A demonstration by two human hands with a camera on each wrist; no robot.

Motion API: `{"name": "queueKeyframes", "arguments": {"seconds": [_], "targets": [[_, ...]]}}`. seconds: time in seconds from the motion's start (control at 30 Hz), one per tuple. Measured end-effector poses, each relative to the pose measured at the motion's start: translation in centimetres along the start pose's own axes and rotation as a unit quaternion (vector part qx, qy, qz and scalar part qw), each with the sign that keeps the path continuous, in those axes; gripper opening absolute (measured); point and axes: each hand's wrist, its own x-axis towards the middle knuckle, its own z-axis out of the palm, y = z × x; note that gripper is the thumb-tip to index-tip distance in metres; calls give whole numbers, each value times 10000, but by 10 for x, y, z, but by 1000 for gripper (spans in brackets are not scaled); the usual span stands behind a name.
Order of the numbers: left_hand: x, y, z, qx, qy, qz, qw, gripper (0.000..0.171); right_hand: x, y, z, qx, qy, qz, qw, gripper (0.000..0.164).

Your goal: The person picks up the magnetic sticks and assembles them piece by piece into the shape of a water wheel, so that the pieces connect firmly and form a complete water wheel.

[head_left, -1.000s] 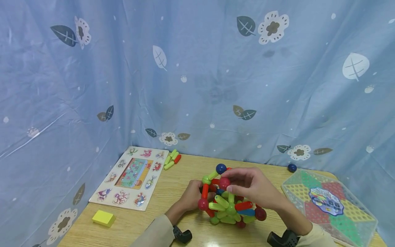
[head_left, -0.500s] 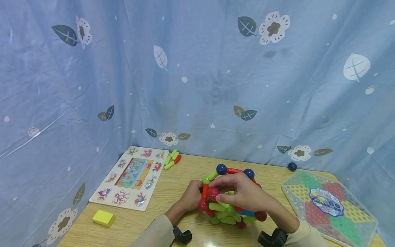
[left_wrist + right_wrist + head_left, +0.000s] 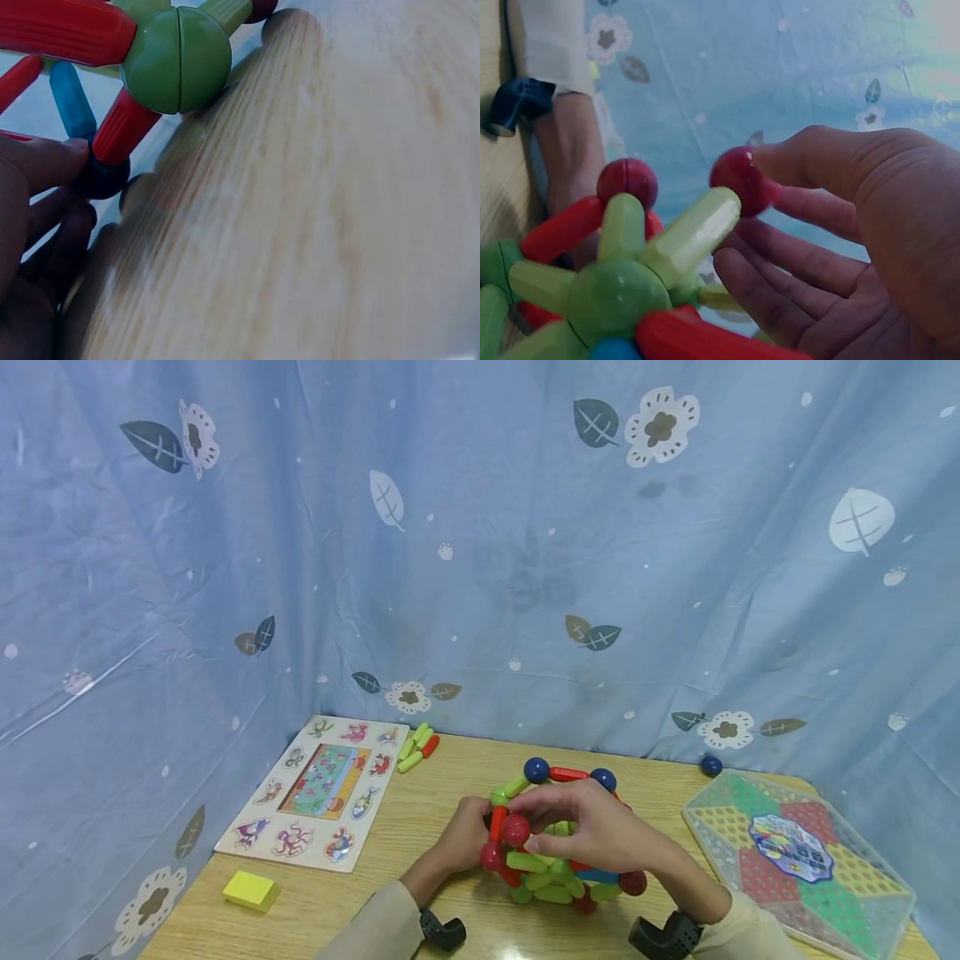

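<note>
A frame of magnetic rods and balls [image 3: 553,894] in red, green and blue stands on the table between the two hands. My right hand [image 3: 592,827] pinches a red ball [image 3: 516,830] above the frame's near left side. In the right wrist view that red ball [image 3: 739,176] meets the tip of a light green rod [image 3: 694,229], which rises from a green ball [image 3: 615,298]. At the frame's left side, my left hand [image 3: 461,835] holds it low. The left wrist view has its thumb and fingers around a dark blue ball [image 3: 103,180] joining red and blue rods.
Several loose green and red rods [image 3: 411,762] lie at the back left beside a sea-animal puzzle board [image 3: 348,852]. A yellow block [image 3: 251,891] rests at the front left. To the right are a hexagonal game board [image 3: 798,852] and a loose dark blue ball [image 3: 711,766].
My right hand has moved left and slightly down with the red ball, uncovering a blue ball at the frame's back right. The left hand stays in place.
</note>
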Motion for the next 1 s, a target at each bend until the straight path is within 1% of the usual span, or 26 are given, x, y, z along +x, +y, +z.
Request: {"name": "queueKeyframes", "arguments": {"seconds": [0.07,0.13,0.2,0.27,0.43,0.53,0.6,0.77,0.87,0.97,1.0], "targets": [[0,0,1,-18,-11,-6,10000,12,-5,1,-4,-85,149,-53,9998,40],[1,0,2,-57,-25,-18,10000,17,-13,3,-11,-27,291,-122,9995,38],[2,0,2,-93,-18,-10,10000,20,-24,8,-20,177,401,-198,9988,38],[2,0,3,-115,-16,3,9999,22,-37,14,-32,491,489,-311,9971,40],[1,0,3,-107,-22,37,9999,23,-77,36,-64,1219,754,-715,9871,45],[1,1,3,-112,-28,45,9999,24,-101,50,-81,1495,936,-959,9796,43],[0,1,3,-142,-35,46,9999,25,-117,60,-90,1633,1054,-1018,9756,44],[1,2,3,-192,-59,11,9998,23,-152,90,-114,1863,1551,-757,9672,48],[1,1,3,-205,-63,25,9998,22,-171,111,-129,1876,1930,-493,9618,48],[1,1,3,-210,-66,-9,9998,22,-184,132,-141,1749,2342,-125,9562,46],[1,1,3,-210,-59,-23,9998,22,-187,138,-144,1677,2506,102,9534,45]]}}
